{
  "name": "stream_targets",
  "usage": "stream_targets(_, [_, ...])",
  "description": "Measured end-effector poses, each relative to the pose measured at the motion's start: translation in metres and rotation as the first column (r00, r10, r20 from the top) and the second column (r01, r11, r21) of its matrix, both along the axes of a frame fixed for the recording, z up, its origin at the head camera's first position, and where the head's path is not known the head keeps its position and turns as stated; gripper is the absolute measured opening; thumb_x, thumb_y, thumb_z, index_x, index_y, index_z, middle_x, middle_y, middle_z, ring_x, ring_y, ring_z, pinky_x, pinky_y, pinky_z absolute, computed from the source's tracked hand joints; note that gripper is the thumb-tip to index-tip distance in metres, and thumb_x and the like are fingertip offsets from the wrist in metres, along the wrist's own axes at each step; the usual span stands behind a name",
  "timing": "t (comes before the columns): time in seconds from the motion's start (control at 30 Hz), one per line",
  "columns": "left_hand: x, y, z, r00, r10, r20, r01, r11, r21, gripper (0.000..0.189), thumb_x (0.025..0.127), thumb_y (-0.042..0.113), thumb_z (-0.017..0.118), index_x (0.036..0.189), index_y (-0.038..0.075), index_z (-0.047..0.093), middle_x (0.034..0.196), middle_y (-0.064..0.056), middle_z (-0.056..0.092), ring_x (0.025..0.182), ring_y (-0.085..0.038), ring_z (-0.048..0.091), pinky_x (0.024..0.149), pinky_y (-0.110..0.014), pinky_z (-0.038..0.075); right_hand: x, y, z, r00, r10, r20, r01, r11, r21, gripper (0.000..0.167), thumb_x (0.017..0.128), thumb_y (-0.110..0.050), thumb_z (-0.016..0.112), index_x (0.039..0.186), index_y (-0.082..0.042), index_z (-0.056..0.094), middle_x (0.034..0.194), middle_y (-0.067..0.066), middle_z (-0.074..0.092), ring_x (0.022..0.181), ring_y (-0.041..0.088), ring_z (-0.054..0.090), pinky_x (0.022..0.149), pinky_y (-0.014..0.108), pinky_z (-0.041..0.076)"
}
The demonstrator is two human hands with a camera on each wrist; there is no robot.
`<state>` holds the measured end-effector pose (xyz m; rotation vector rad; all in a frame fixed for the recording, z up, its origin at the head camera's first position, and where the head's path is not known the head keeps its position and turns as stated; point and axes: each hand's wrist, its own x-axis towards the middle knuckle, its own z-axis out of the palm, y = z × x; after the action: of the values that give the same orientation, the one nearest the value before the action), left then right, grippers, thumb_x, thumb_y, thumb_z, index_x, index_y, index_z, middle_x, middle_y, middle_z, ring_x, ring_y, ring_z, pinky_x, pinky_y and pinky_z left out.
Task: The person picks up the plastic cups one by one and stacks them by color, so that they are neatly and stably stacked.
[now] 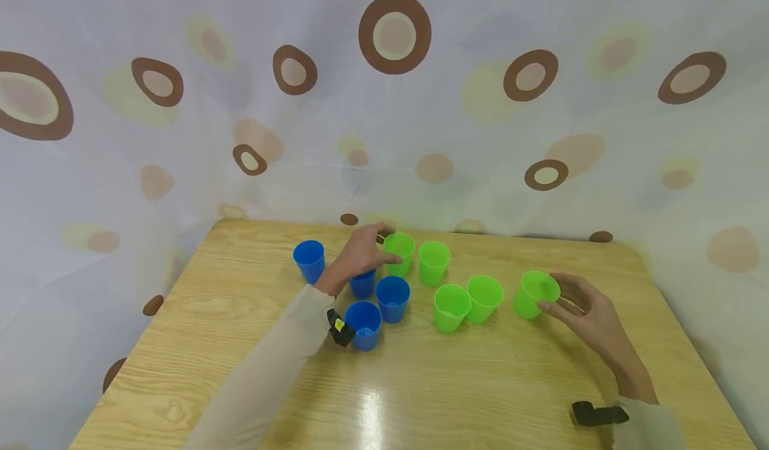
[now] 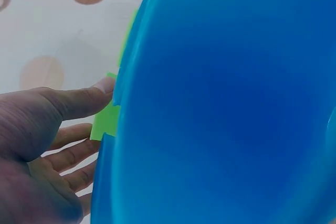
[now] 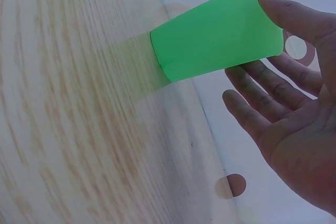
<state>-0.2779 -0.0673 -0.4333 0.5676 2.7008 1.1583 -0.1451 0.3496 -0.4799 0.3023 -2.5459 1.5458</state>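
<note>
My left hand (image 1: pixel 362 248) reaches over the blue cups to a green cup (image 1: pixel 401 252) at the back, thumb at its near side and fingers round its far side. In the left wrist view, a large blue cup (image 2: pixel 226 103) hides most of that green cup (image 2: pixel 106 121). On the right, my right hand (image 1: pixel 591 313) holds another green cup (image 1: pixel 530 298) near its rim. The right wrist view has this green cup (image 3: pixel 215 38) upright on the table, with the thumb on one side and fingers on the other.
Several blue cups stand left of centre, one blue cup (image 1: pixel 309 260) at the back left and another blue cup (image 1: pixel 364 326) beside my left wrist. Between my hands stand green cups, including a front pair (image 1: pixel 452 308). A patterned curtain (image 1: pixel 384 123) hangs behind the wooden table (image 1: pixel 480 390).
</note>
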Motion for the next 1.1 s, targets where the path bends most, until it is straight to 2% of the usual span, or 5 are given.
stream_targets(0.37, [0.005,-0.019,0.02,0.999,0.032,-0.042,-0.028,0.996,0.087,0.063,0.088,0.017,0.084,0.142,-0.001,0.057,0.14,-0.019,0.06,0.127,-0.038,0.059,0.098,-0.049,0.055,-0.011,-0.01,0.0,0.999,0.042,0.006,-0.042,0.999,-0.015,0.057,0.096,-0.007,0.074,0.146,0.0,0.049,0.142,0.023,0.055,0.126,0.009,0.057,0.101,0.019,0.048])
stream_targets(0.53, [0.01,-0.024,0.027,0.999,0.035,-0.035,-0.029,0.989,0.145,0.063,0.089,0.016,0.082,0.144,0.002,0.055,0.142,-0.018,0.058,0.129,-0.04,0.057,0.104,-0.051,0.051,-0.011,-0.009,0.0,0.999,0.036,0.01,-0.036,0.999,-0.009,0.056,0.095,-0.007,0.074,0.145,0.001,0.049,0.142,0.024,0.055,0.126,0.007,0.057,0.1,0.018,0.049])
stream_targets(0.73, [0.015,-0.019,0.035,0.999,0.009,-0.04,0.002,0.966,0.26,0.062,0.09,0.014,0.081,0.144,0.002,0.054,0.143,-0.021,0.057,0.131,-0.041,0.055,0.111,-0.051,0.045,-0.005,-0.002,0.002,1.0,0.012,0.006,-0.012,1.0,0.003,0.056,0.095,-0.006,0.074,0.145,0.0,0.05,0.141,0.023,0.056,0.124,0.005,0.058,0.1,0.017,0.049])
stream_targets(0.9, [0.023,-0.014,0.043,0.999,0.008,-0.043,0.006,0.946,0.324,0.063,0.089,0.012,0.081,0.145,0.003,0.054,0.144,-0.019,0.056,0.131,-0.04,0.057,0.107,-0.052,0.049,-0.003,0.001,0.002,1.0,0.008,-0.002,-0.008,1.0,0.019,0.056,0.095,-0.006,0.074,0.145,0.0,0.05,0.141,0.023,0.056,0.124,0.003,0.057,0.099,0.016,0.049])
stream_targets(1.1, [0.031,-0.005,0.046,0.998,-0.014,-0.067,0.04,0.918,0.395,0.06,0.09,0.01,0.081,0.143,0.002,0.055,0.143,-0.017,0.057,0.129,-0.038,0.059,0.107,-0.049,0.049,0.002,0.002,0.001,1.0,0.0,0.007,0.0,1.0,0.012,0.057,0.095,-0.007,0.075,0.145,0.0,0.05,0.142,0.02,0.057,0.123,0.002,0.057,0.099,0.016,0.049])
